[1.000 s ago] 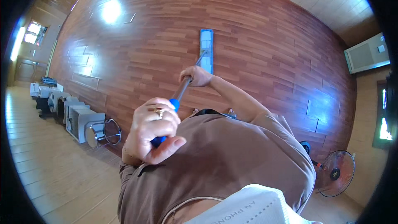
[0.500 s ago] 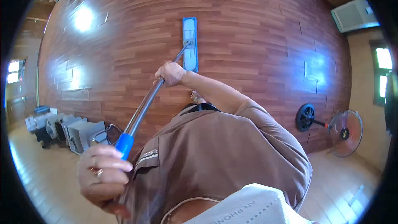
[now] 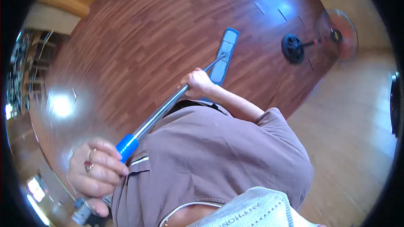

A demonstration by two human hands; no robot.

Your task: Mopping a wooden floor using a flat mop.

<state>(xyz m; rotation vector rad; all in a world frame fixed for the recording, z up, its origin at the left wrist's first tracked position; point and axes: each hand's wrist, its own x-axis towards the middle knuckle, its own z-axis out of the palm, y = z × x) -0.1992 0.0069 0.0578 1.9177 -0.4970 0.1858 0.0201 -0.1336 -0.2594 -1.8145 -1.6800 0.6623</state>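
I hold a flat mop with a long metal pole (image 3: 162, 111) that runs from lower left up to the blue mop head (image 3: 224, 56), which lies flat on the reddish wooden floor (image 3: 139, 38). My left hand (image 3: 96, 172), with rings on its fingers, grips the pole's top end at the blue grip (image 3: 127, 146). My right hand (image 3: 198, 83) is closed around the pole further down, close to the mop head. My brown shirt (image 3: 219, 155) fills the lower middle of the picture.
A standing fan (image 3: 336, 31) with a round black base (image 3: 292, 48) stands on the floor to the right of the mop head. A paler wooden floor strip (image 3: 349, 134) runs along the right. Shelving with clutter (image 3: 25, 71) shows at the left rim.
The view has swung to the right, so the fan now sits at the upper right. My left hand has dropped lower along with the pole's top end; both hands kept their grip.
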